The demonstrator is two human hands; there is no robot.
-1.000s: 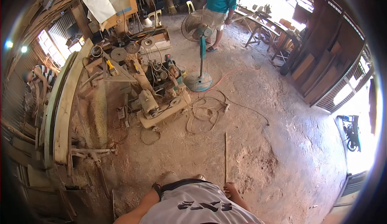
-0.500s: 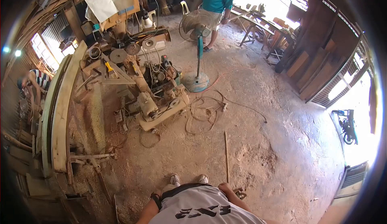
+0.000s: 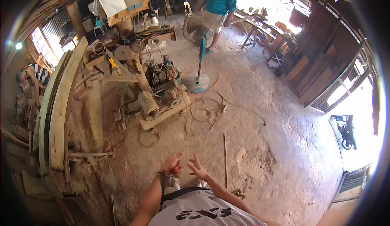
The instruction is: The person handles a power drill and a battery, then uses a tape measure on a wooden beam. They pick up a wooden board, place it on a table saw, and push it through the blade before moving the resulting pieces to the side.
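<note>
My left hand (image 3: 172, 162) is raised in front of my waist, its fingers curled around a small red object (image 3: 176, 170) whose kind I cannot make out. A dark band circles that wrist. Close by on the right, my right hand (image 3: 197, 169) is held up with its fingers apart and nothing in it. A gap separates the two hands. Below them, my sandalled feet (image 3: 174, 183) stand on the dusty floor (image 3: 252, 116), partly covered by the hands and the red object. A thin wooden strip (image 3: 226, 161) lies on the floor to the right.
Ahead stands a belt-driven machine (image 3: 162, 104) with a yellow-handled tool (image 3: 112, 63) near it. A pedestal fan (image 3: 202, 55) and a loose cord (image 3: 203, 118) are beyond. Long planks (image 3: 61, 116) line the left. A person in a teal shirt (image 3: 219, 0) stands behind the fan; another bends at far left.
Both hands have come up from beside my body to in front of my waist. The red object now shows at my left hand. The view has shifted slightly.
</note>
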